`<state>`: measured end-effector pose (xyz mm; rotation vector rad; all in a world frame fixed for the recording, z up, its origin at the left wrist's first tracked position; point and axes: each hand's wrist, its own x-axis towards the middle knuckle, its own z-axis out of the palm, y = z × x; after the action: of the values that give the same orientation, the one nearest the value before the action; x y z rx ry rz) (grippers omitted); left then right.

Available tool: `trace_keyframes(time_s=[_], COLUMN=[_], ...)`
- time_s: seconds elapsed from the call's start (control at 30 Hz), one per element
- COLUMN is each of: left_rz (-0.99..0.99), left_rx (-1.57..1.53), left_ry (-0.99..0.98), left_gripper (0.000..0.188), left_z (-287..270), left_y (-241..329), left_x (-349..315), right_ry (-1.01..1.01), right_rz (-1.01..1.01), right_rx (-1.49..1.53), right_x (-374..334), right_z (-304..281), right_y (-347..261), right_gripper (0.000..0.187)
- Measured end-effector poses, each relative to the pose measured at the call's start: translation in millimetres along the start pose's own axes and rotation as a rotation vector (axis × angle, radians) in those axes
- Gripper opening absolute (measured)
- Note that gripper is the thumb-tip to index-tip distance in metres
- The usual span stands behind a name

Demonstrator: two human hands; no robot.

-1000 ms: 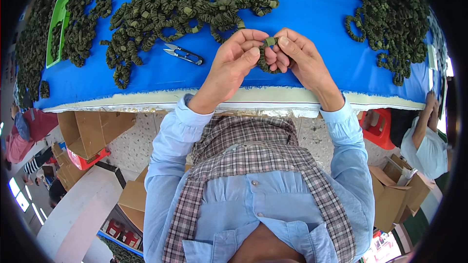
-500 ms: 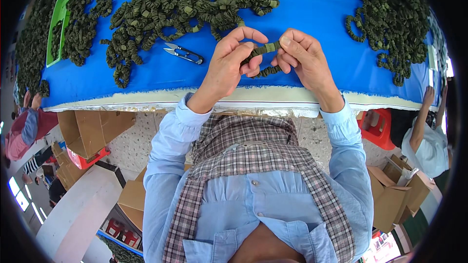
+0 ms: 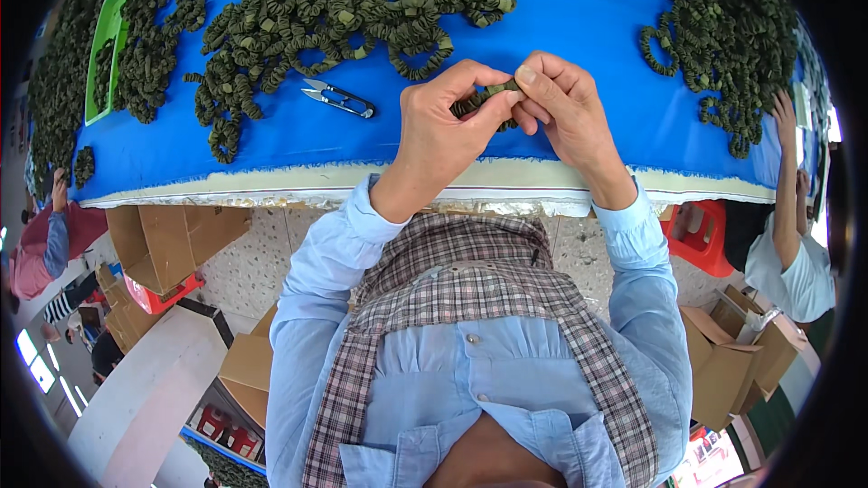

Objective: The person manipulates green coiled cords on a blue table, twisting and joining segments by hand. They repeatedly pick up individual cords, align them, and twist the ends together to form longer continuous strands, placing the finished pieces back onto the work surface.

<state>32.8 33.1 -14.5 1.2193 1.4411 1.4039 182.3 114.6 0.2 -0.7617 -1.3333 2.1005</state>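
Note:
Between my two hands, above the front of the blue-covered table (image 3: 362,140), is a dark green scrunchie (image 3: 468,106). My left hand (image 3: 443,122) is closed on it, thumb and forefinger pinching close to its lighter band. My right hand (image 3: 565,108) grips the same ring from the other side, thumb on top and the other fingers curled under. The fingers of both hands nearly meet and hide part of the ring. Left of my hands lie thread snips (image 3: 339,98) with black handles. Beyond them spreads a heap of similar scrunchies (image 3: 344,14).
Another scrunchie pile (image 3: 728,32) covers the right of the table. At the far left, more surround a green tray (image 3: 110,45). Co-workers' hands reach in at both sides, one near the right pile (image 3: 785,122). Cardboard boxes (image 3: 176,239) and a red stool (image 3: 701,239) stand below the table edge.
My left hand has moved right, and its thumb now pinches beside my right fingertips. The scrunchie is more covered. At the right, a co-worker's arm has reached farther over the table.

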Motion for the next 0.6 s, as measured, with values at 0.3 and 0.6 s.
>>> trace_keyframes(time_s=[0.3,0.6], left_rz=[-0.010,-0.153], left_rx=[-0.071,-0.287], left_ry=[0.005,-0.053], left_gripper=[0.011,0.014], left_z=[-2.2,-1.9], left_y=[9.5,7.0], left_x=[-1.9,-1.7], right_ry=[0.061,0.023], right_rz=[0.000,-0.012], right_rx=[0.040,0.063], right_x=[0.1,0.8], right_z=[1.2,-2.4], right_y=[-2.3,1.9], right_gripper=[0.027,0.027])
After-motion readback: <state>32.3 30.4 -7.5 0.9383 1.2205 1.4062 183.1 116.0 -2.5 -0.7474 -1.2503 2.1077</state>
